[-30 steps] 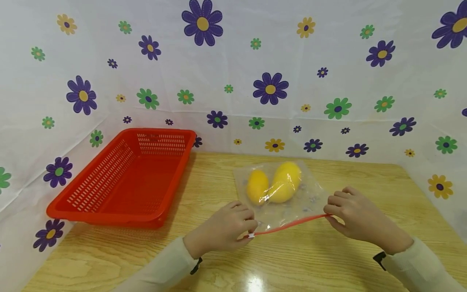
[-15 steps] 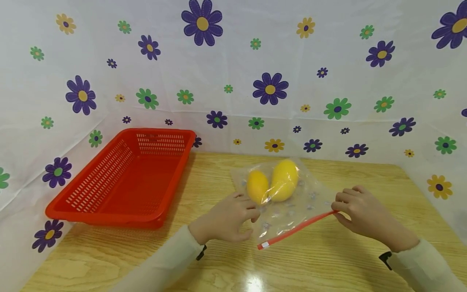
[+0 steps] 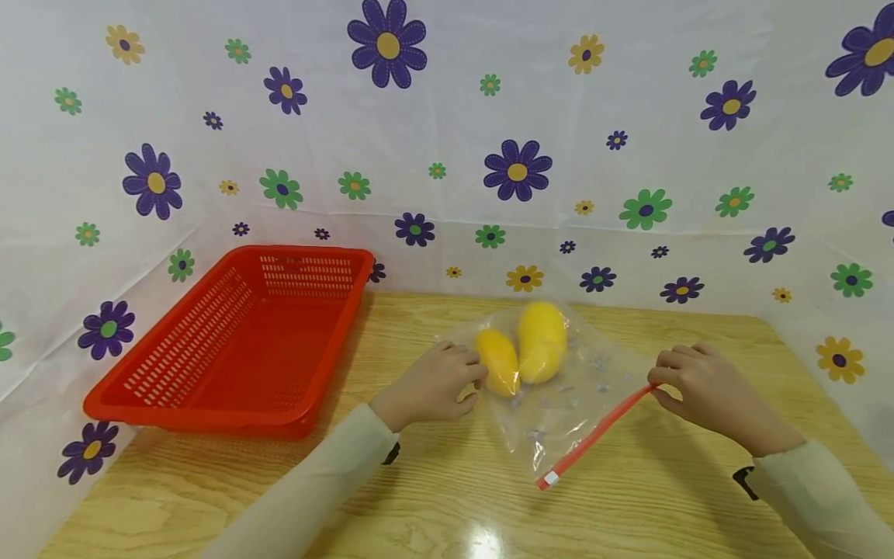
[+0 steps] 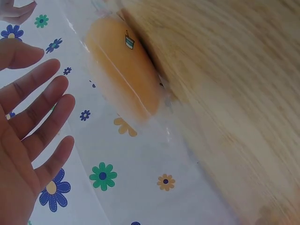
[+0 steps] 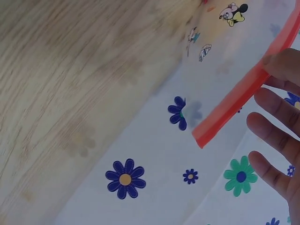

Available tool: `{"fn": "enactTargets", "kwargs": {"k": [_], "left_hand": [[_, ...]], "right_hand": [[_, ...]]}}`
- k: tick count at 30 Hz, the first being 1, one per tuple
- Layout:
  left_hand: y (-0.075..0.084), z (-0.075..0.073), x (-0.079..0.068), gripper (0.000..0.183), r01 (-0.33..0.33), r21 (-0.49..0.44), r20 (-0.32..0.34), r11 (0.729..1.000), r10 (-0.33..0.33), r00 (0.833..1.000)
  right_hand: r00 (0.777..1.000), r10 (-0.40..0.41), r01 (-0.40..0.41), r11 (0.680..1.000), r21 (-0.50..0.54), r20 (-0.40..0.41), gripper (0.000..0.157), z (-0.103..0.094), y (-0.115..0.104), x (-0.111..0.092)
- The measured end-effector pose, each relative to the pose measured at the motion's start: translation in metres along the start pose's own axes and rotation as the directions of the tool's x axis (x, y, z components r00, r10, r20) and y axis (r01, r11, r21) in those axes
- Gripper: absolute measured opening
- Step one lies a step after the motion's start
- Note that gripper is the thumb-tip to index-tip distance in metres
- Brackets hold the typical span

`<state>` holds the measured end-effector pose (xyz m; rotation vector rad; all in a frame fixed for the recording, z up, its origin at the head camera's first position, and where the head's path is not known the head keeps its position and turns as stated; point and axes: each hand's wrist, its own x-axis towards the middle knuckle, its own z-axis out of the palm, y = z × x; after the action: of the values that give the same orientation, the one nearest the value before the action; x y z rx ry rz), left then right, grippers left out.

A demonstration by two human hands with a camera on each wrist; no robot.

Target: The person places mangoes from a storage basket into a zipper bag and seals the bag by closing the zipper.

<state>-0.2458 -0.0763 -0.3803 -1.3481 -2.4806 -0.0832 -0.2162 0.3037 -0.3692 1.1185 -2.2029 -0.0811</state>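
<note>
A clear zip bag [image 3: 580,404] holds two yellow, mango-like fruits, a smaller one [image 3: 497,362] on the left and a larger one [image 3: 542,341] beside it. My right hand [image 3: 712,396] pinches one end of the bag's red zip strip [image 3: 594,435]; the strip's other end, with a white slider [image 3: 551,477], points down toward me. My left hand [image 3: 436,384] is at the bag's left side, close to the smaller fruit. In the left wrist view its fingers [image 4: 40,108] are spread and relaxed, with nothing held. Small cartoon prints mark the plastic.
A red perforated plastic basket [image 3: 279,365] stands on the left of the wooden table [image 3: 419,497]. White flower-patterned cloth [image 3: 447,116] hangs behind and on both sides of the table.
My left hand let go of the slider end and moved up beside the smaller fruit. My right hand moved slightly right and up with the strip, and the bag turned so its slider end swung down.
</note>
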Motion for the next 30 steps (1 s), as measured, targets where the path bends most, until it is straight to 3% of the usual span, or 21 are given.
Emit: {"fn": "enactTargets", "kwargs": {"k": [2, 6, 7, 9, 14, 16, 23, 30], "left_hand": [[0.0, 0.001, -0.001, 0.003, 0.006, -0.002, -0.008, 1.0, -0.006, 1.0], [-0.001, 0.001, -0.002, 0.006, 0.049, 0.013, -0.008, 0.999, -0.049, 0.999], [-0.002, 0.001, -0.002, 0.007, 0.061, 0.02, -0.005, 0.998, -0.061, 0.998], [-0.005, 0.001, -0.001, 0.011, 0.088, 0.027, 0.009, 0.996, -0.088, 0.996], [-0.016, 0.002, 0.003, 0.022, 0.1, 0.013, 0.068, 0.995, -0.101, 0.993], [-0.02, 0.004, 0.006, 0.025, 0.093, 0.018, 0.102, 0.995, -0.095, 0.99], [-0.025, 0.014, 0.018, 0.018, 0.061, 0.066, 0.193, 0.996, -0.073, 0.978], [-0.022, 0.014, 0.024, 0.004, 0.036, 0.101, 0.172, 0.994, -0.053, 0.984]], "right_hand": [[1.0, 0.007, -0.007, 1.0, 0.003, 0.012, 0.056, 0.002, 0.005, -0.001], [0.999, 0.013, -0.013, 1.0, 0.005, 0.042, 0.026, 0.004, 0.012, -0.003], [0.999, 0.016, -0.016, 1.0, 0.002, 0.045, 0.033, 0.005, 0.013, -0.003], [0.998, 0.017, -0.017, 1.0, 0.01, 0.053, 0.014, 0.005, 0.014, -0.004], [0.999, 0.015, -0.016, 1.0, 0.027, 0.046, 0.036, 0.004, 0.013, -0.007], [0.999, 0.011, -0.012, 1.0, 0.026, 0.039, 0.054, 0.004, 0.012, -0.007], [0.999, 0.015, -0.015, 1.0, 0.001, 0.031, 0.063, 0.004, 0.008, -0.008], [0.999, 0.029, -0.029, 1.0, -0.007, 0.039, 0.064, 0.004, 0.009, -0.009]]}}
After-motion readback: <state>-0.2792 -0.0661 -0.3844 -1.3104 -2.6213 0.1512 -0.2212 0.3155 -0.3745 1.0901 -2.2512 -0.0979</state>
